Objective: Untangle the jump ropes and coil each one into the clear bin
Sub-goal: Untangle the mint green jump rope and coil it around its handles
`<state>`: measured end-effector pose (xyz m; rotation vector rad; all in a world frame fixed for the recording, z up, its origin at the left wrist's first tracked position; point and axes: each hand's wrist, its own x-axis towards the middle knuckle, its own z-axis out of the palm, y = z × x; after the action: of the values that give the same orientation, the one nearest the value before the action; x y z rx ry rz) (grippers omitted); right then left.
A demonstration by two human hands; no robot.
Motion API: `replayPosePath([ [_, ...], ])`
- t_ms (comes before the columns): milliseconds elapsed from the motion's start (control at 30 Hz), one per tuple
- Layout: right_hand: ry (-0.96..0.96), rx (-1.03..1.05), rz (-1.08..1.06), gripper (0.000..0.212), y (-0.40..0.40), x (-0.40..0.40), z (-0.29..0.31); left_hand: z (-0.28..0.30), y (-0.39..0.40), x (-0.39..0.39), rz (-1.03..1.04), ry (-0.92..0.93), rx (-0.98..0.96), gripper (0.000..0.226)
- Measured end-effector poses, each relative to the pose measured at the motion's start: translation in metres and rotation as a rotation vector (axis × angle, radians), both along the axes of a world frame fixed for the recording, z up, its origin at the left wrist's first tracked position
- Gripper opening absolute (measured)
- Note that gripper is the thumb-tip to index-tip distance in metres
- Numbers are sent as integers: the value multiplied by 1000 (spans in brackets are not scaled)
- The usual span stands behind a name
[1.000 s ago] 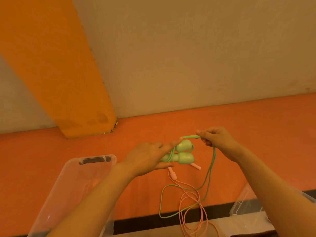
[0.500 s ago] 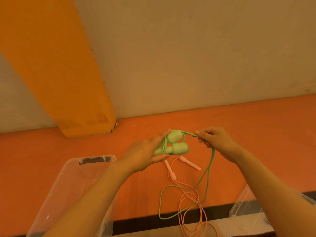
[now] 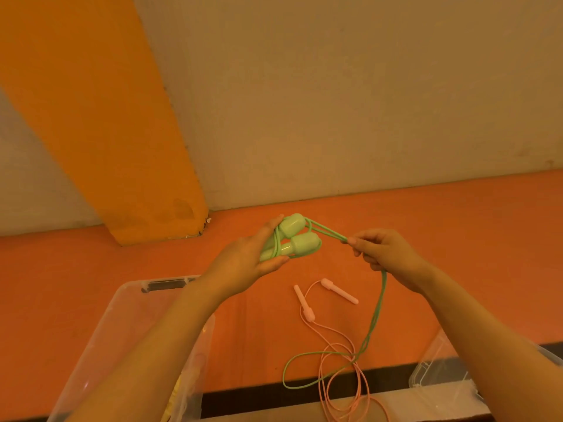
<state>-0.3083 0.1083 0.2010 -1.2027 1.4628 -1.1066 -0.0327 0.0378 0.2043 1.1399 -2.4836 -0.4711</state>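
winding green rope (image 3: 377,303) round handles (image 3: 297,237)

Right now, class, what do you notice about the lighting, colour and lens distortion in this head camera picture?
Head view: a warm orange cast tints everything; the wide lens bends the orange pillar and the wall edge; the transparent plastic bin catches faint glare; the mint-green jump-rope handles look sharp; shadows are soft.

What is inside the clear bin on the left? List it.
Through the clear plastic bin's wall only a blurred bit of something yellow shows low down. The person's left forearm covers much of the inside, so anything else there stays hidden.
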Motion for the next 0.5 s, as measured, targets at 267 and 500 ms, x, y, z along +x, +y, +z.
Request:
replayPosePath([
  [267,75,50,-40,20,-2,1,-4,4,4,-7,-7,152,140,77],
  [500,84,55,-28,22,-2,2,-3,9,2,-12,45,290,277,81],
])
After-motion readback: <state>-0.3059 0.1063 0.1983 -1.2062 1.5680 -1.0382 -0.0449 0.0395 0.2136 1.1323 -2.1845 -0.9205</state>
